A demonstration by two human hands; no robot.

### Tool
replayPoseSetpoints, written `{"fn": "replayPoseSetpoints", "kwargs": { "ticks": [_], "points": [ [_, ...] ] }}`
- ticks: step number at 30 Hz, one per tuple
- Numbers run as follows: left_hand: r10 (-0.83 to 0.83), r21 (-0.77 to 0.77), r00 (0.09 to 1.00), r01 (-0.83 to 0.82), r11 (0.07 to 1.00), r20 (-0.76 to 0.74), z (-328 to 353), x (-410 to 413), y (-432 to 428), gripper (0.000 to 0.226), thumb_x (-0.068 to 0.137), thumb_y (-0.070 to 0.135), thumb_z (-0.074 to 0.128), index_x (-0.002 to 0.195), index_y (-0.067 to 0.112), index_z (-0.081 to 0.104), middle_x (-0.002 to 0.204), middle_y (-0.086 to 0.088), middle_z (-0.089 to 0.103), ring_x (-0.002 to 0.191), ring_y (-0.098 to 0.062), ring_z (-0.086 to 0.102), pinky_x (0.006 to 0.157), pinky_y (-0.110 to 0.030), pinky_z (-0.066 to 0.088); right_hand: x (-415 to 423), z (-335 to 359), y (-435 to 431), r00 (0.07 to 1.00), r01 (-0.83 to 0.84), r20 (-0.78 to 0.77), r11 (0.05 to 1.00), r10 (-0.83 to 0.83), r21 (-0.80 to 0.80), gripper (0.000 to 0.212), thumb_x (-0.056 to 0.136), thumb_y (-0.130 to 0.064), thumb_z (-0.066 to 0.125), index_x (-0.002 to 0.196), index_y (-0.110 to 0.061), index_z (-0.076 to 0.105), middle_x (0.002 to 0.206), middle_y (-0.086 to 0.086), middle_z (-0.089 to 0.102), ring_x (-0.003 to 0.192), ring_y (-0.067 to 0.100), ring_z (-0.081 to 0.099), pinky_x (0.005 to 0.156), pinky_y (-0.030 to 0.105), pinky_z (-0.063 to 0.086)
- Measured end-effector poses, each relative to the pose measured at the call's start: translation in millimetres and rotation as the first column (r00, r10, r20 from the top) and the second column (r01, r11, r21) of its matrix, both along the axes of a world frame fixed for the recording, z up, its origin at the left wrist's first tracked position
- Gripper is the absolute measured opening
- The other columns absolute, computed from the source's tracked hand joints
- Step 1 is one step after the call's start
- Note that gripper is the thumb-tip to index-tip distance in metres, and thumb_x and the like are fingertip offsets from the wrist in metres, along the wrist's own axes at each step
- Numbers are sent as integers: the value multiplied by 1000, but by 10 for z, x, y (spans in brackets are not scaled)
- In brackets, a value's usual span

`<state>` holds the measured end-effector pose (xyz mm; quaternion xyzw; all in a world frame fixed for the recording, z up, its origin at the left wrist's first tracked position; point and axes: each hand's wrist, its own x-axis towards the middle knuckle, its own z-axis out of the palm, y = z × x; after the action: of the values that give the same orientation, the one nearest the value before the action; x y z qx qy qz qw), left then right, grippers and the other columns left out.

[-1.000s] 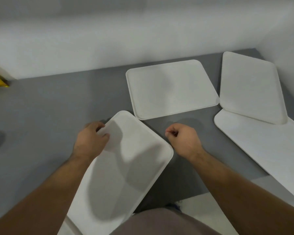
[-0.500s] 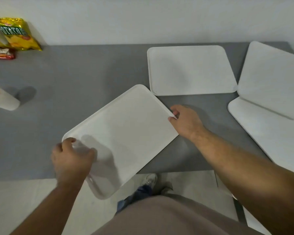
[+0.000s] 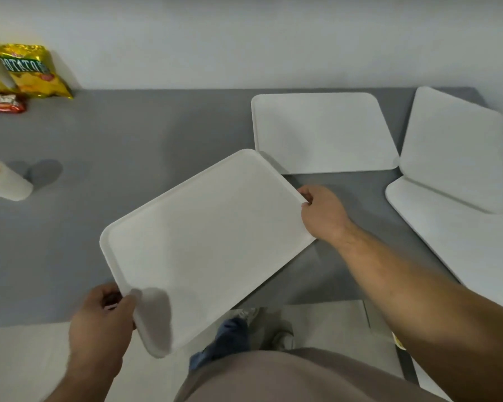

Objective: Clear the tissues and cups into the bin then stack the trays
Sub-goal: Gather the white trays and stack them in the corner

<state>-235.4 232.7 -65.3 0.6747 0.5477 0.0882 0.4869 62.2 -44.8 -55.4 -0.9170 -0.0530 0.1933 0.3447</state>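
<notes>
I hold a white tray (image 3: 204, 245) above the front edge of the grey table (image 3: 128, 134), turned at an angle. My left hand (image 3: 102, 323) grips its near left corner and my right hand (image 3: 323, 213) grips its far right edge. A second white tray (image 3: 323, 132) lies flat at the back, just beyond the held one. Two more white trays sit at the right: one (image 3: 456, 146) lies partly on top of the other (image 3: 462, 245). A paper cup (image 3: 3, 181) lies on its side at the far left.
Yellow snack bags (image 3: 32, 71) and a red packet (image 3: 3, 103) sit at the back left against the white wall. My shoes (image 3: 262, 329) and the pale floor show below the table's front edge.
The tray has risen and swung a little toward the back tray. My left hand has closed on its near corner, and my right hand still holds the far edge.
</notes>
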Motion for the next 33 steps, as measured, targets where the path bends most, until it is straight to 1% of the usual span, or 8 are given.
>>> {"fn": "replayPoseSetpoints", "kwargs": {
  "ticks": [3,6,11,14,19,24,29,33],
  "points": [
    [-56,53,995,52,997,77,103,298,85,19,68,36,66,87,37,66,83,7,72,70,-25,73,66,-46,62,91,144,-61,992,111,51,993,-113,45,37,81,-3,43,97,-29,65,94,-12,67,83,5,62,64,17,42],
    [-175,90,979,166,982,103,155,815,205,21,71,30,64,90,40,65,79,17,72,63,-13,72,61,-39,61,273,277,-186,966,231,112,972,-235,48,35,82,-1,43,98,-26,61,97,-7,66,87,13,61,67,19,41],
    [-388,81,908,379,922,158,157,1973,227,22,85,12,66,96,30,68,90,13,73,78,-21,74,57,-31,59,675,398,-550,911,381,190,923,-365,-53,39,82,-1,47,113,-17,65,109,6,65,90,22,58,78,27,44],
    [-445,18,871,452,892,208,226,2683,51,20,75,12,67,85,29,69,82,8,75,78,-24,76,60,-36,63,940,423,-817,891,433,191,897,-412,-85,36,78,-2,48,107,-12,66,105,11,66,91,33,64,80,36,54],
    [-499,-15,840,514,858,214,215,3576,-244,12,61,23,64,70,29,69,79,-3,77,77,-32,76,72,-56,64,1438,355,-1156,889,446,179,886,-422,-124,38,80,-4,52,117,-6,62,114,20,62,98,38,63,90,44,55],
    [-516,17,847,518,855,126,79,4092,-384,14,59,25,61,69,30,69,75,1,77,66,-31,76,61,-50,65,1826,146,-1281,923,378,144,909,-357,-172,39,81,-1,56,120,-2,61,119,21,61,106,40,61,94,44,53],
    [-505,4,861,505,863,57,-73,4302,-404,11,57,24,62,64,28,69,79,-4,77,68,-32,75,67,-55,64,2073,2,-1278,942,334,129,905,-310,-262,39,82,-2,58,121,3,60,124,23,59,113,38,59,100,39,48],
    [-529,-11,849,529,849,17,-167,4338,-408,18,72,18,67,72,33,77,76,0,79,66,-30,77,63,-51,65,2112,-41,-1262,955,297,111,877,-275,-379,53,85,-5,57,138,2,48,140,21,48,127,35,50,108,38,41]
  ]
}}
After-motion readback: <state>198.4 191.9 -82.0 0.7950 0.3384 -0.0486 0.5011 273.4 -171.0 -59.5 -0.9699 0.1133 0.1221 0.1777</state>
